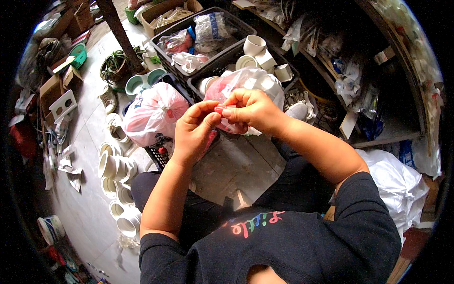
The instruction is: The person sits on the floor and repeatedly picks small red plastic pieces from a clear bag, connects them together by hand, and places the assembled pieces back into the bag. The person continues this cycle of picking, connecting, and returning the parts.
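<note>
A small red piece, perhaps plastic, is pinched between the fingertips of both hands in front of my chest. My left hand grips its left end, thumb and forefinger pressed together. From the other side my right hand holds it with thumb and bent fingers. Its exact kind is too small to make out. Just beyond the hands lies a clear plastic bag with pink-red contents, partly hidden by my right hand. Left of my left hand sits a tied white bag with pinkish contents showing through.
Ahead stand a black crate of bagged items and another holding white pots. More white cups lie in rows on the tiled floor at left. A cluttered shelf and a white sack are at right.
</note>
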{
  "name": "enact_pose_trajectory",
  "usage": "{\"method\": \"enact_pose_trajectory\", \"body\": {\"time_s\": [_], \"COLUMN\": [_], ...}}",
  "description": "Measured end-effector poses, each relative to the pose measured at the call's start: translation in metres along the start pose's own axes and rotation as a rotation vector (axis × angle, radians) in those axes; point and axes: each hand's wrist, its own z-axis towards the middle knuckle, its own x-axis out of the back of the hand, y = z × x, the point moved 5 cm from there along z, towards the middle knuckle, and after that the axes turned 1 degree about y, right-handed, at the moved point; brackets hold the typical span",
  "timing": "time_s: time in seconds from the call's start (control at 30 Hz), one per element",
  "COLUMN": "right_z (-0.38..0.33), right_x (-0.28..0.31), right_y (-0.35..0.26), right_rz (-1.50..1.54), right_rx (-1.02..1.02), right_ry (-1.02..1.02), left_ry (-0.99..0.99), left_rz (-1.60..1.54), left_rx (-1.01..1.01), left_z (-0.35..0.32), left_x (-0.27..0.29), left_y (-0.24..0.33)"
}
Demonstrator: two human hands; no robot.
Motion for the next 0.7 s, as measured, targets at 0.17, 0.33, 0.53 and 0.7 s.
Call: {"method": "enact_pose_trajectory", "body": {"time_s": [0.17, 0.33, 0.53, 0.7], "right_z": [-0.034, -0.077, -0.086, -0.097], "right_x": [-0.009, -0.035, -0.003, -0.009], "right_y": [0.013, 0.006, -0.006, -0.009], "right_rz": [-0.241, -0.553, -0.402, -0.262], "right_rx": [-0.255, -0.134, 0.113, 0.027], "right_ry": [-0.524, -0.834, -0.782, -0.919], "left_ry": [-0.151, -0.503, -0.512, -0.596], "left_rz": [-0.072, 0.159, -0.078, 0.059], "left_rx": [0.104, -0.105, 0.086, -0.220], "left_z": [-0.006, -0.034, -0.029, -0.030], "left_x": [-0.014, -0.062, -0.065, -0.091], "left_y": [-0.014, -0.009, -0.019, 0.000]}}
